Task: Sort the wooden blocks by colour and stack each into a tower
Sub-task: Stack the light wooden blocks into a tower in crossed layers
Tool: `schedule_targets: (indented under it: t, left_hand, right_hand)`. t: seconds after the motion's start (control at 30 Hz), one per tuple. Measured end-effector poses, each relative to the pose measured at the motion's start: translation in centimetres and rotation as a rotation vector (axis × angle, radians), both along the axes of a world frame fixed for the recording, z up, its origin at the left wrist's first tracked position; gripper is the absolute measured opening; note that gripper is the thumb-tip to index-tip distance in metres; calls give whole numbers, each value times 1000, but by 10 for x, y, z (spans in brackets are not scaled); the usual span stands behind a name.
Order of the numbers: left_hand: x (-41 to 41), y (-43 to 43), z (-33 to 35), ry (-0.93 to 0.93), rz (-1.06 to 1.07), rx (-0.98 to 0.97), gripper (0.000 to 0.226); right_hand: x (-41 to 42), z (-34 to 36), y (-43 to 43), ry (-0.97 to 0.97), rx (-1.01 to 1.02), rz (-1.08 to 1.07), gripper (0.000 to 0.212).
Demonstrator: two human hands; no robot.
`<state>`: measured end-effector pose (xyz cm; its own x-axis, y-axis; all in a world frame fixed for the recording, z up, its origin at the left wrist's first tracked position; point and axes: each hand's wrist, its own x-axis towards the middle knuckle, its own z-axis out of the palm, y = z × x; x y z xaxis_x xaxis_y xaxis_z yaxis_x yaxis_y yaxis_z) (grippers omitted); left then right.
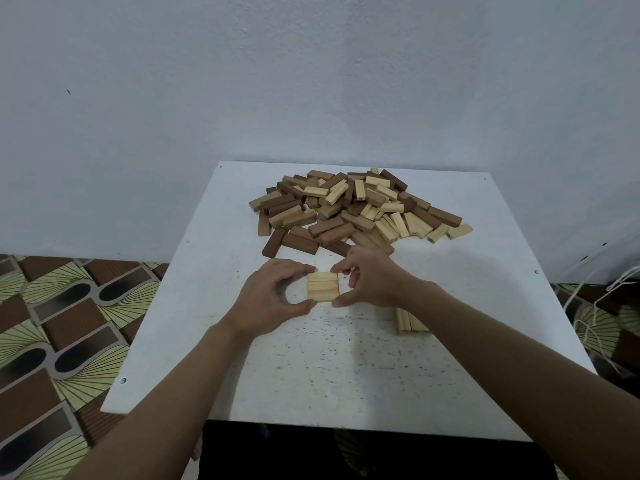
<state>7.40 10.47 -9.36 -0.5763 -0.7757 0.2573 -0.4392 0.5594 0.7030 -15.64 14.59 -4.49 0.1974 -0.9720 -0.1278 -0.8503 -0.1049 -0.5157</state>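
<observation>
The left hand and right hand each pinch the pale block layer by its side edges, flat on the worktop. Squeeze evenly so the blocks sit flush, a square base for a tower. The mixed pile lies beyond.

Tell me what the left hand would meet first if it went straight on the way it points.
The row of pale blocks. The left hand points right, and its thumb and forefinger seem to pinch the row's left corners. Past the row sits the right hand.
</observation>
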Motion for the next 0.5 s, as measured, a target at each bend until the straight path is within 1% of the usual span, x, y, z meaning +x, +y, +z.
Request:
schedule_targets:
  t: [0.17,0.3,0.4,0.5]
  left_hand:
    - [1,0,3,21,-18,3,59]
    - [0,-2,6,10,-54,-5,59]
    - [-3,-1,12,19,-51,-10,59]
    - [-10,-2,23,70,-51,1,59]
  right_hand:
    - [2,2,-3,30,40,53,49]
    - [0,3,-2,71,18,111,47]
    - [-6,8,2,18,-26,116,42]
    - [-17,17,9,-92,-100,120,34]
